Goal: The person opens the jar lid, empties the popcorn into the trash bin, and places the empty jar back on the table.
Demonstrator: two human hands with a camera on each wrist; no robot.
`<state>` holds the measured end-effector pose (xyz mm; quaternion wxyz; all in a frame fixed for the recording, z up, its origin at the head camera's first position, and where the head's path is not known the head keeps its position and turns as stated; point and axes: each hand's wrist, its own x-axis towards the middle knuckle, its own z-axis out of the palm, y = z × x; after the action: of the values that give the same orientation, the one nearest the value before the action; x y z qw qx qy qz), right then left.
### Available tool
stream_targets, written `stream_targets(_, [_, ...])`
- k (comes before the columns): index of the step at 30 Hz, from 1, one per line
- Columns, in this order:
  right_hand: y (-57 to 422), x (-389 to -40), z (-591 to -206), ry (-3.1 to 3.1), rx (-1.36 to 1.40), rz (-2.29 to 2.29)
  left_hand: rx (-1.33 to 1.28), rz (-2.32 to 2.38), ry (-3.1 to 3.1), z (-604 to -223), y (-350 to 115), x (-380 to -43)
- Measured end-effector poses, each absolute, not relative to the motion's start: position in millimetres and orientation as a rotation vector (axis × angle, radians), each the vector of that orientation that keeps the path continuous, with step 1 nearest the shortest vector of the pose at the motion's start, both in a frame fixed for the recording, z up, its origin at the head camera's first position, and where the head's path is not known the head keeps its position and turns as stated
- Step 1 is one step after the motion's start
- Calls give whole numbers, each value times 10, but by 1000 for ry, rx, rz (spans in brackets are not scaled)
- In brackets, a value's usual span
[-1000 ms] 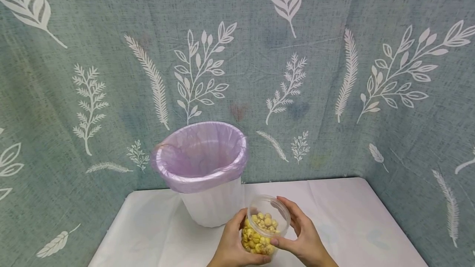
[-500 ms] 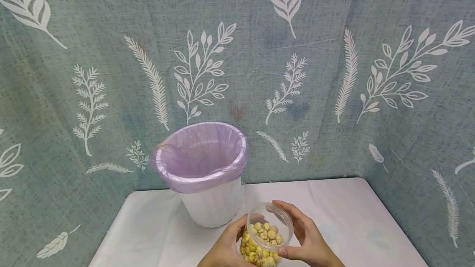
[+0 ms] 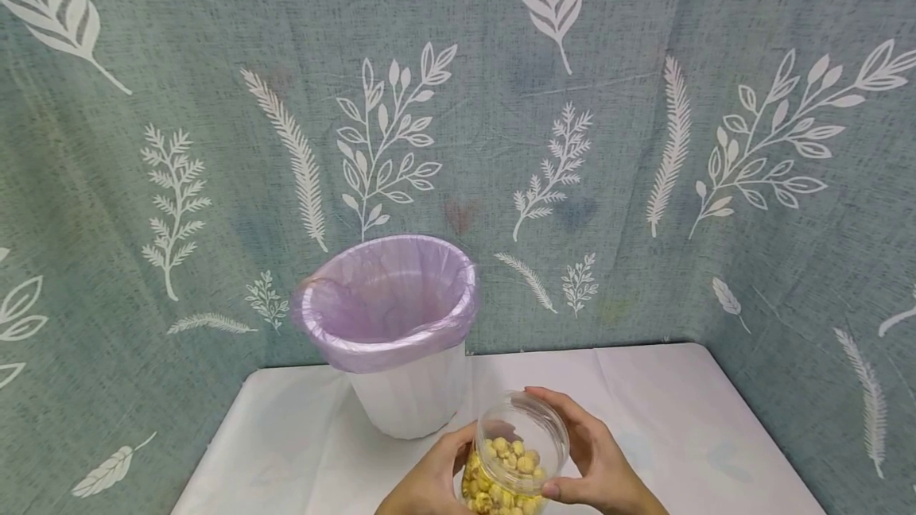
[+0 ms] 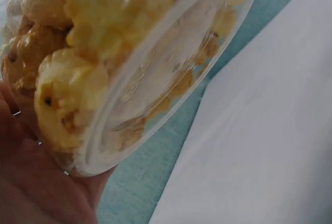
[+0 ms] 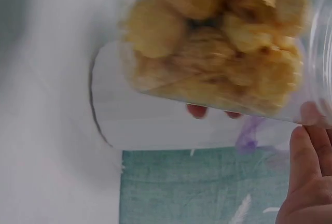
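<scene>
A clear plastic jar of yellow popcorn (image 3: 504, 487) is held tilted near the front of the table, with its round top facing up and forward. My left hand (image 3: 429, 475) grips the jar's body from the left; in the left wrist view the palm (image 4: 36, 177) lies against its side close to the base. My right hand (image 3: 597, 459) holds the clear round rim (image 3: 560, 424), thumb at the near side and fingers at the far side. Whether a transparent lid covers that rim, I cannot tell. Popcorn pieces (image 5: 207, 47) fill the jar's lower part in the right wrist view.
Behind and left of the jar stands a white bin (image 3: 415, 396) lined with a purple bag (image 3: 386, 352) folded over its rim. A white cloth (image 3: 286, 443) covers the table. Grey-green leaf-patterned fabric (image 3: 458, 141) encloses the back and sides.
Both hands and the jar have come slightly lower, toward the front edge of the view. The right hand has shifted a little to the right along with the rim. The bin has stayed put.
</scene>
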<state>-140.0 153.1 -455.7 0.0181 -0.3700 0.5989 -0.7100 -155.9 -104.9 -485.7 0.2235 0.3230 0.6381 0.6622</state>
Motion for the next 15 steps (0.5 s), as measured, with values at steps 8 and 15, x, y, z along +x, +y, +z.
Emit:
stream_targets(8, [1721, -1440, -4528, 2018, -1137, -2265, 915, 1779, 1873, -4907, -1090, -1582])
stream_targets(15, [1971, -1493, -4648, 2200, -961, -2291, 873, 1855, 1938, -4929, -1163, -1568])
